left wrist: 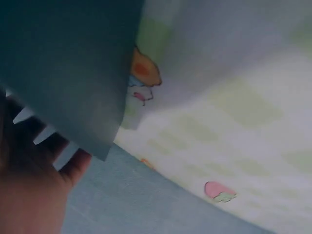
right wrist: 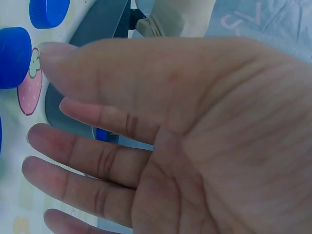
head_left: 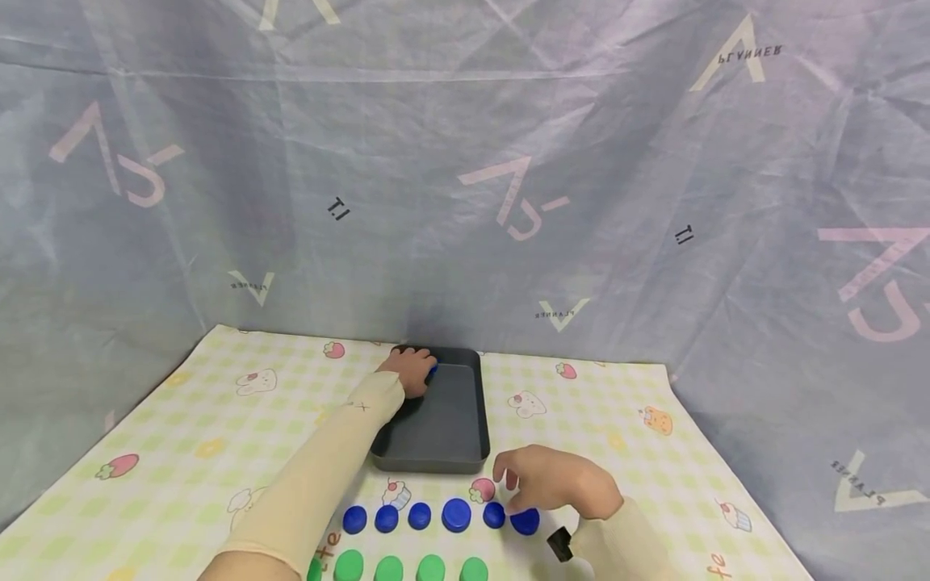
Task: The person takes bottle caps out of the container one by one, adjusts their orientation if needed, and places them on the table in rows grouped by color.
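My left hand (head_left: 410,372) reaches into the far left corner of a dark grey tray (head_left: 452,466). Between its thumb and index finger shows a bit of a blue bottle cap (head_left: 433,369), mostly hidden by the hand. The left wrist view catches the fingers and tray wall (left wrist: 73,73), but no cap. Just right of the tray's near corner hovers my right hand (head_left: 555,482), fingers loosely bent and palm bare in its wrist view. Below it, at the right end of a row of blue bottle caps, lie a small cap (head_left: 494,515) and a larger one (head_left: 525,521).
More blue caps (head_left: 456,515) line up before the tray. Nearer the front edge of view runs a row of green caps (head_left: 431,569). A checked, printed cloth (head_left: 167,452) covers the table, and a grey curtain (head_left: 407,161) hangs behind and at the sides.
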A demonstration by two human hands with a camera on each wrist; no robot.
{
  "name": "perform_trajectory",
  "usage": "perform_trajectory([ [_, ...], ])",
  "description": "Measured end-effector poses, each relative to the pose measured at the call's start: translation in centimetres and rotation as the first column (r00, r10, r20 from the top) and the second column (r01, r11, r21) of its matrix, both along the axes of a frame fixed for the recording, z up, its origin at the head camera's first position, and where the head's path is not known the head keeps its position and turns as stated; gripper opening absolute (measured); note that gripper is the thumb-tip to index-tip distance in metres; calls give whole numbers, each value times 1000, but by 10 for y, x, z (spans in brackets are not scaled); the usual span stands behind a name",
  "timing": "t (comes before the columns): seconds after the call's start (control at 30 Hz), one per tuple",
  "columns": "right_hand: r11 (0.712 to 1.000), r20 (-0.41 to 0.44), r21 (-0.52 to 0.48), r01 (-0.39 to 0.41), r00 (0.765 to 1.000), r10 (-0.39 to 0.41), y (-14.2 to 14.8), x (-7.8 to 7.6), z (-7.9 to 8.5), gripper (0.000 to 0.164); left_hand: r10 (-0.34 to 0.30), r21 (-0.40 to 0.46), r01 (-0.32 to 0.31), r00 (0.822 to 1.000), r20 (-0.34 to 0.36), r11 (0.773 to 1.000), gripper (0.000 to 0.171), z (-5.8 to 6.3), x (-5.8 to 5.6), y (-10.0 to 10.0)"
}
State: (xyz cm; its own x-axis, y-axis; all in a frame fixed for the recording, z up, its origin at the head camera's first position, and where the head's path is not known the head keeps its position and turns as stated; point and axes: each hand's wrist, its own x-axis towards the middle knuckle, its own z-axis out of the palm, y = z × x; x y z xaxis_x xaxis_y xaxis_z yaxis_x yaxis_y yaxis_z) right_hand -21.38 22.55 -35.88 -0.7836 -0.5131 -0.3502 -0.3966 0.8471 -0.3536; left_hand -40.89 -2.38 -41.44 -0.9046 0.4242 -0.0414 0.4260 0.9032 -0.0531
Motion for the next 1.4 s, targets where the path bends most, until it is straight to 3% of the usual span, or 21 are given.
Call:
perform_trajectory([
  [0.27,1000,21,11,18,1000,-19,0,1,-3,30,-18,-76,23,998,54,997,41,-3,2,3],
  [0.47,1000,17,13,22,1000,-22,0,-1,-2,28,-13,-122,18,999,39,992,34,0,1,5],
  [0.6,1000,23,6,30,999,-30,-1,0,-1,28,-47,-124,48,999,15,991,30,4,3,5],
  [0.8,1000,27,-12,25,999,-25,-1,2,1,26,-99,-74,93,992,-84,993,28,12,9,2],
  [1.0,1000,20,-4,18,1000,-18,0,2,1,26,-131,85,156,961,-244,984,27,37,21,-5],
  [1.1,1000,20,-9,24,1000,-24,0,3,0,26,-144,179,203,943,-300,963,29,51,29,-10],
  [1.17,1000,22,-15,27,999,-27,-1,4,0,26,-157,249,250,927,-342,936,28,60,35,-14],
  [1.33,1000,7,-13,19,1000,-19,-2,5,-3,25,-164,408,379,866,-472,831,19,80,58,-23],
  [1.4,1000,6,-19,12,1000,-12,-3,5,-3,25,-151,464,410,853,-499,785,15,88,69,-28],
])
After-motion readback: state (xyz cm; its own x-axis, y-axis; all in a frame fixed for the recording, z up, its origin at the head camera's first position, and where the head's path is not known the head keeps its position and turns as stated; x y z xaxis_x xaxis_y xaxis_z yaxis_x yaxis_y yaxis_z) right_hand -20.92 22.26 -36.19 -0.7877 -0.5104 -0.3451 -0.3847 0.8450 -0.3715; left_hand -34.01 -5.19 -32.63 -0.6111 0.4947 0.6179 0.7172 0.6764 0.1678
